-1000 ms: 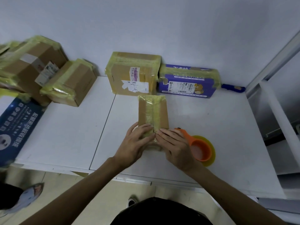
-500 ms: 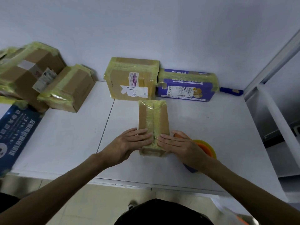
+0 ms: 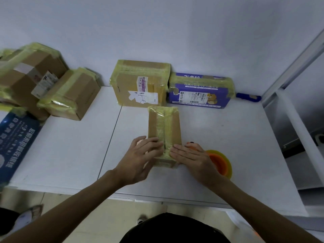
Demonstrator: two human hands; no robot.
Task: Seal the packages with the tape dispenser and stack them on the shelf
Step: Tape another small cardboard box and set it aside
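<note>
A small brown cardboard package (image 3: 164,125) lies lengthwise on the white table (image 3: 70,151), with yellow tape running down its top seam. My left hand (image 3: 140,158) presses flat on its near left part, fingers straight. My right hand (image 3: 191,158) presses flat on its near right part in the same way. The orange tape dispenser (image 3: 219,163) with its yellow roll lies on the table just right of my right hand, partly hidden by it. A white shelf frame (image 3: 298,130) stands at the right edge.
Against the back wall stand a taped brown box (image 3: 140,83) and a taped purple box (image 3: 199,90), with a blue handle (image 3: 247,97) beside it. Two taped brown boxes (image 3: 43,85) sit at the left, over a blue carton (image 3: 15,142).
Both hands slid from the package's near end to lie flatter on its top, fingertips near the seam. The view shifted slightly.
</note>
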